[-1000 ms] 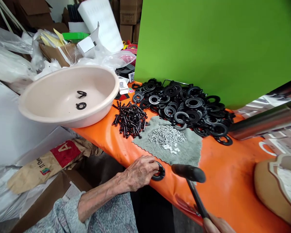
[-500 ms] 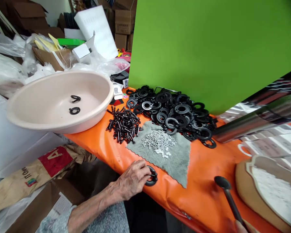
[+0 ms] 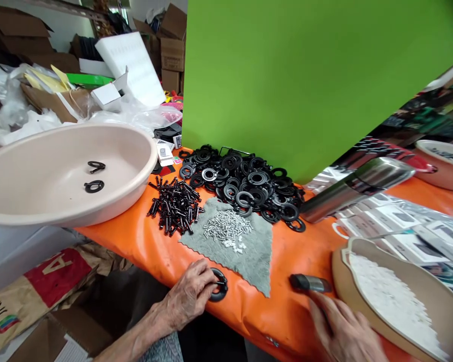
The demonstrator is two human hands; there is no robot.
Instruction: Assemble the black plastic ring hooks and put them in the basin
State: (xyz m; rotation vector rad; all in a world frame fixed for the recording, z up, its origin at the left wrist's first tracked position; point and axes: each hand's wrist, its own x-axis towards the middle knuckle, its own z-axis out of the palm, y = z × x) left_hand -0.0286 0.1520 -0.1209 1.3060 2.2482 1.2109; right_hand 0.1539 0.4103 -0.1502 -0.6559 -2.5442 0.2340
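Black ring (image 3: 222, 290) | your left hand (image 3: 191, 294) pinches it | hammer (image 3: 310, 283) now lowered, near right | right hand (image 3: 345, 329) half-open, hold unclear | striking likely paused

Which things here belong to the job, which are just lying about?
Likely in the job:
round black ring in the left hand
dark cylindrical-headed hammer by the right hand
heaped black rings
heaped glossy black pins
small silver metal pins
grey-green cloth
oval beige plastic basin

Probably just lying about:
shiny silver metal cylinder
white rectangular foam block
brown paper bag
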